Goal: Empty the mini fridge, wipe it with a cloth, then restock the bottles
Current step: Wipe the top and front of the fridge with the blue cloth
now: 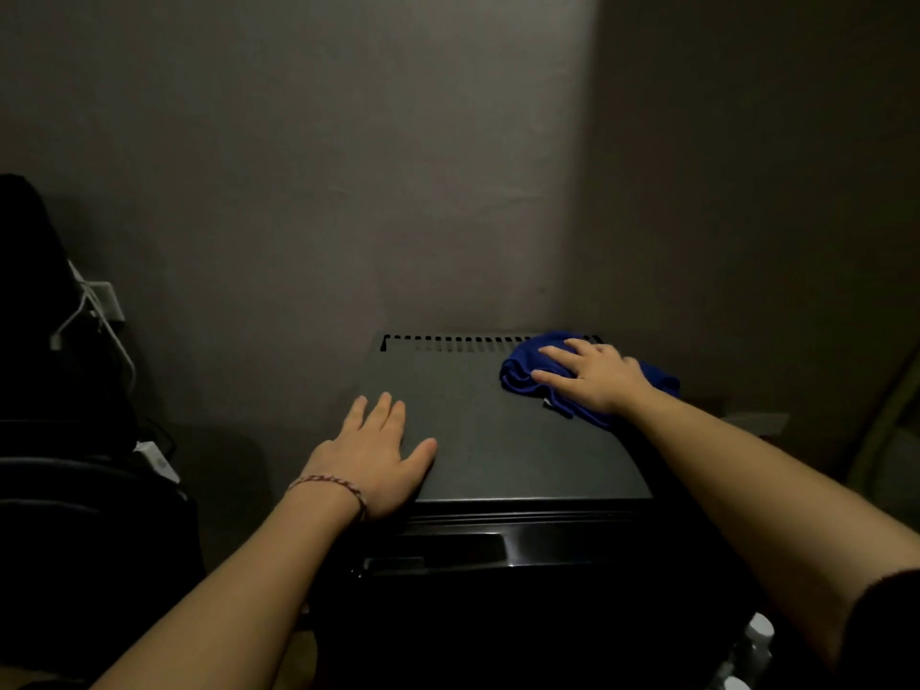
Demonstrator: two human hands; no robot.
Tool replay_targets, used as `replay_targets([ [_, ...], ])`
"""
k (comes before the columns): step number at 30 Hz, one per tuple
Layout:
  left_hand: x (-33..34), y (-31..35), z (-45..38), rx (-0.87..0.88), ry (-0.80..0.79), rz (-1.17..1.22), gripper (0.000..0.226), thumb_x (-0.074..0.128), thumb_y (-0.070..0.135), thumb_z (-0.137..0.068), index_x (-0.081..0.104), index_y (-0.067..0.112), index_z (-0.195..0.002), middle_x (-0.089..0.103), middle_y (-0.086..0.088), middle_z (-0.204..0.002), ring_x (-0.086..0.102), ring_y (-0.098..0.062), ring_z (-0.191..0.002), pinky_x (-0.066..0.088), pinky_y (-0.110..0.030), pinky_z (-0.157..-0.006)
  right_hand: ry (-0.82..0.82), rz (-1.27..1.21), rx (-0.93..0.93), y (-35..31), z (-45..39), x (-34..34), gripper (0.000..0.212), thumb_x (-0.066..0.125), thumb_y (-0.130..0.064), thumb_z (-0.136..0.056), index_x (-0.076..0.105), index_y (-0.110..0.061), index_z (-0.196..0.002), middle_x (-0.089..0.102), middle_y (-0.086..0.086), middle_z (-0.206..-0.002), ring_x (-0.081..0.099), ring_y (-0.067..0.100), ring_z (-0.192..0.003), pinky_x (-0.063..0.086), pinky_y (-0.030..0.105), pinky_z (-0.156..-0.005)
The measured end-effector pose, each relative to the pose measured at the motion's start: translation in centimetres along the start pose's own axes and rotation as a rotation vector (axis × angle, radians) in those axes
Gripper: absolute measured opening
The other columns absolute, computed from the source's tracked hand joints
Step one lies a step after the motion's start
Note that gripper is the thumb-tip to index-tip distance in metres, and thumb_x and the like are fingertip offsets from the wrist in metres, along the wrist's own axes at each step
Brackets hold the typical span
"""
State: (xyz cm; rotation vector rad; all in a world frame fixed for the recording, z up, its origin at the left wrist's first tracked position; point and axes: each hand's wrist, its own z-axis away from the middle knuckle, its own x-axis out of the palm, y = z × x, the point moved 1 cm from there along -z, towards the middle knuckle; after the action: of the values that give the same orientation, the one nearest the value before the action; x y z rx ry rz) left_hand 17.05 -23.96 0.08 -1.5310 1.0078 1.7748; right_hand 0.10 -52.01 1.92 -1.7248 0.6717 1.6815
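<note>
A black mini fridge point(498, 440) stands against the wall, seen from above, with its door closed and a row of vent slots along the back of its top. A crumpled blue cloth point(522, 376) lies on the top at the back right corner. My right hand point(595, 376) presses flat on the cloth, fingers spread. My left hand point(371, 453) rests palm down on the fridge top's front left corner, holding nothing; a braided band circles its wrist. White bottle caps point(759, 627) show low at the right, beside the fridge; the bottles themselves are mostly hidden.
A dark chair or bag point(45, 371) stands at the left, with white cables point(99, 331) and a wall socket beside it. A grey wall rises close behind the fridge. A pale box-like object point(756, 420) sits on the floor at the right.
</note>
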Motion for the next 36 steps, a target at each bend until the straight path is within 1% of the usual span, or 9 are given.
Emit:
replay_targets([
  [6, 0.2, 0.0, -0.3, 0.007, 0.002, -0.035, 0.074, 0.016, 0.069, -0.093, 0.000, 0.032, -0.156, -0.011, 0.014, -0.163, -0.010, -0.017, -0.150, 0.018, -0.050, -0.119, -0.041, 0.030, -0.011, -0.8, 1.0, 0.2, 0.086, 0.014, -0.095, -0.074, 0.013, -0.057, -0.152, 0.007, -0.011, -0.167, 0.008, 0.029, -0.152, 0.011, 0.062, -0.118],
  [11, 0.2, 0.0, -0.5, 0.011, -0.017, -0.011, 0.071, 0.015, 0.068, -0.094, 0.001, 0.035, -0.156, -0.010, 0.013, -0.163, -0.011, -0.020, -0.151, 0.015, -0.051, -0.120, -0.060, 0.048, -0.178, -4.6, 5.0, 0.3, 0.087, 0.011, -0.097, -0.072, 0.009, -0.060, -0.150, 0.005, -0.013, -0.167, 0.005, 0.027, -0.153, 0.007, 0.060, -0.119],
  [16, 0.2, -0.1, -0.6, 0.028, -0.021, 0.037, 0.065, 0.016, 0.059, -0.099, 0.005, 0.030, -0.156, -0.006, 0.009, -0.164, -0.009, -0.021, -0.151, 0.014, -0.051, -0.120, -0.064, 0.050, -0.382, -8.4, 10.8, 1.1, 0.071, 0.012, -0.087, -0.082, 0.006, -0.063, -0.148, 0.005, -0.016, -0.166, 0.001, 0.020, -0.153, 0.003, 0.057, -0.121],
  [20, 0.2, -0.1, -0.7, 0.033, -0.029, 0.054, 0.064, 0.017, 0.056, -0.099, 0.006, 0.029, -0.156, -0.006, 0.009, -0.164, -0.008, -0.023, -0.151, 0.015, -0.052, -0.119, -0.050, 0.017, -0.421, -7.9, 12.1, 1.1, 0.059, 0.011, -0.082, -0.088, 0.007, -0.067, -0.145, 0.008, -0.021, -0.165, 0.004, 0.016, -0.152, 0.009, 0.053, -0.121],
  [24, 0.0, -0.1, -1.0, 0.028, -0.040, 0.022, 0.063, 0.018, 0.054, -0.099, 0.011, 0.028, -0.156, -0.001, 0.007, -0.165, -0.004, -0.025, -0.151, 0.010, -0.055, -0.119, -0.041, 0.015, -0.404, -8.1, 10.0, 1.0, 0.065, 0.014, -0.087, -0.084, 0.010, -0.066, -0.145, 0.011, -0.020, -0.164, 0.011, 0.017, -0.151, 0.013, 0.055, -0.120],
  [26, -0.4, 0.1, -1.3, 0.038, 0.003, -0.009, 0.057, 0.022, 0.049, -0.099, 0.025, 0.025, -0.150, 0.016, 0.000, -0.162, 0.013, -0.029, -0.148, 0.014, -0.055, -0.118, -0.020, 0.025, -0.389, -8.3, 8.1, 0.9, 0.065, 0.016, -0.085, -0.086, 0.012, -0.064, -0.147, 0.012, -0.018, -0.165, 0.012, 0.019, -0.151, 0.014, 0.054, -0.120],
  [29, -1.3, 0.7, -1.8, 0.017, 0.133, -0.017, 0.038, 0.031, 0.036, -0.097, 0.044, 0.017, -0.127, 0.043, -0.008, -0.138, 0.038, -0.031, -0.127, 0.031, -0.048, -0.108, -0.010, 0.036, -0.397, -9.7, 3.9, 1.0, 0.062, 0.018, -0.081, -0.090, 0.013, -0.062, -0.148, 0.011, -0.015, -0.166, 0.011, 0.023, -0.151, 0.012, 0.055, -0.120],
  [32, -1.6, 1.1, -2.7, -0.075, 0.206, 0.084, 0.035, 0.037, 0.029, -0.095, 0.044, 0.012, -0.126, 0.043, -0.009, -0.131, 0.040, -0.028, -0.121, 0.037, -0.041, -0.103, -0.020, 0.049, -0.451, -12.6, -0.6, 1.4, 0.061, 0.019, -0.080, -0.091, 0.013, -0.062, -0.149, 0.010, -0.015, -0.166, 0.009, 0.026, -0.152, 0.008, 0.060, -0.119],
  [36, -1.0, 0.8, -3.0, -0.191, 0.272, 0.198, 0.049, 0.040, 0.031, -0.096, 0.031, 0.008, -0.139, 0.030, -0.010, -0.140, 0.028, -0.025, -0.131, 0.036, -0.042, -0.108, -0.008, 0.048, -0.562, -16.9, -5.6, 1.7, 0.061, 0.020, -0.078, -0.092, 0.017, -0.059, -0.150, 0.011, -0.013, -0.166, 0.012, 0.029, -0.151, 0.010, 0.062, -0.118],
])
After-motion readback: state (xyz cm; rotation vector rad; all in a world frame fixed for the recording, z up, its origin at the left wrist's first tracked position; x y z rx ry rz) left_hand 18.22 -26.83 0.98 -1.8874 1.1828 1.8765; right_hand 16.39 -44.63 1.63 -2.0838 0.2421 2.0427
